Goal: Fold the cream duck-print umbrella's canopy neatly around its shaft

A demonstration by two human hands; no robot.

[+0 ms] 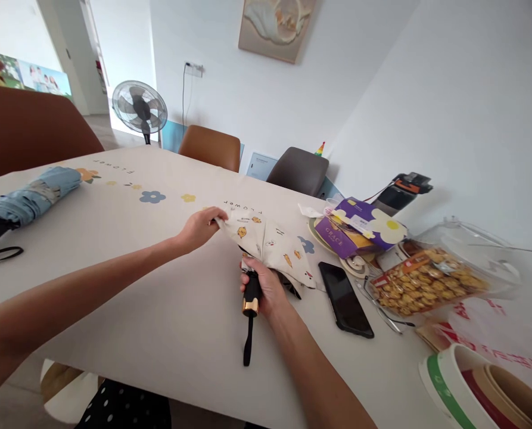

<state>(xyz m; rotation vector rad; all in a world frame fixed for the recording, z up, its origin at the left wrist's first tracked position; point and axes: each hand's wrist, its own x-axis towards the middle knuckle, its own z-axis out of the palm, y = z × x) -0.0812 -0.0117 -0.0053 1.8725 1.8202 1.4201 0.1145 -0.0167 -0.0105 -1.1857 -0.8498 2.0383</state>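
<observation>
A cream folding umbrella with small printed figures is collapsed but loose, its fabric panels fanned out above the table. My right hand wraps round it near the top of its black handle, which has a gold band and a black wrist strap hanging toward me. With my left hand I pinch the edge of one fabric panel and hold it out to the left. A second umbrella, light blue and rolled up, lies at the far left of the table, apart from both hands.
Right of my hand lie a black phone and glasses. Beyond them sit a purple box, a plastic tub of snacks and tape rolls. Chairs and a fan stand past the white table.
</observation>
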